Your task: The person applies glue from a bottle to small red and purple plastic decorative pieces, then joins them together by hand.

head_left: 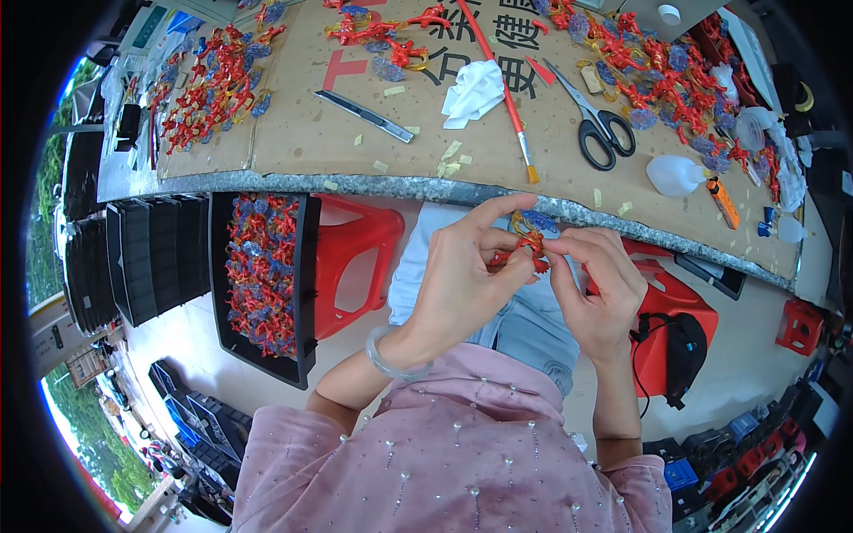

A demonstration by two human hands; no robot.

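Between my two hands, just off the table's front edge, is a small red, yellow and blue translucent plastic figure [531,233]. My left hand [475,266] is closed on it, thumb and fingers pinching its red lower part. From the other side my right hand [597,274] pinches the figure with thumb and forefinger; its fingertips partly cover it. On the cardboard beyond lie a paintbrush with a red handle [508,98], a craft knife [364,115], black-handled scissors [597,124] and a crumpled white tissue [473,92].
Similar figures are heaped on the table at left [213,89] and right [653,75]. A white squeeze bottle [675,175] and an orange knife [722,202] lie near the right edge. Below left, a black crate [308,293] full of figures stands beside a red stool [355,258].
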